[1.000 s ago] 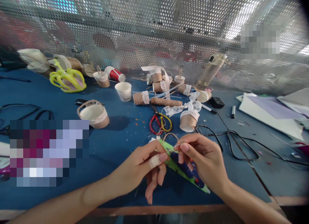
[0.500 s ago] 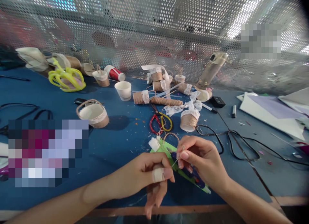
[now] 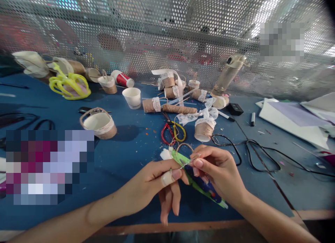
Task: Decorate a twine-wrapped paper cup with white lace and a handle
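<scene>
A thin strand of twine runs between my two hands, low over the front of the table. My left hand, with a bandage on the thumb, pinches one end between thumb and forefinger. The other end sits in the fingertips of my right hand. Beneath them lies a long green and dark-blue item, partly covered by my hands; its kind is unclear. Twine loops curl just behind it. Beyond these rest scissors with a red and a yellow handle.
A twine-wrapped cup with a handle stands left, near a white paper cup. A lace-trimmed cup is behind my right hand. Further back are a twine roll, a bottle and a perforated metal screen. Black cord crosses the right.
My left thumb and forefinger have risen slightly and come closer to my right fingertips. The strand between the hands is shorter. The view has shifted a little.
</scene>
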